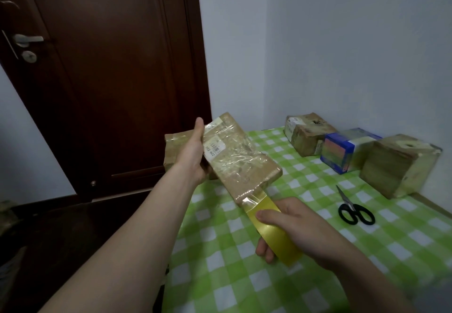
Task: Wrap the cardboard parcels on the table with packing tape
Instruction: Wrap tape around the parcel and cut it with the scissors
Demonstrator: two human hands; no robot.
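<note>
A dark brown wooden door (pixel 110 68) with one metal lever handle (pixel 27 39) fills the left. To the right of it is one table under a green-and-white checked cloth (pixel 244 276), set into the corner of pale walls.

Five parcels show. The big brown cardboard cube (pixel 396 166) is on the right by the wall. A blue printed box under clear wrap (pixel 342 151) touches its left side, and a scuffed brown carton (pixel 305 134) lies against the blue box, farther back. A fourth taped brown parcel (pixel 175 151) sits at the table's far left corner, partly hidden behind the left hand (pixel 193 156).

That hand grips the fifth, a flat brown cardboard parcel with a white barcode label (pixel 244 163), held tilted in the air above the table's left part. The thumb points up along its edge, and the fingers are hidden behind it.

The right hand (pixel 296 227) is curled round one roll of yellow packing tape (pixel 274 229), thumb on top and fingertips beneath. Its strip reaches the parcel's near end.

One pair of black-handled scissors (pixel 352 208) lies closed on the cloth, between the right hand and the cube.
</note>
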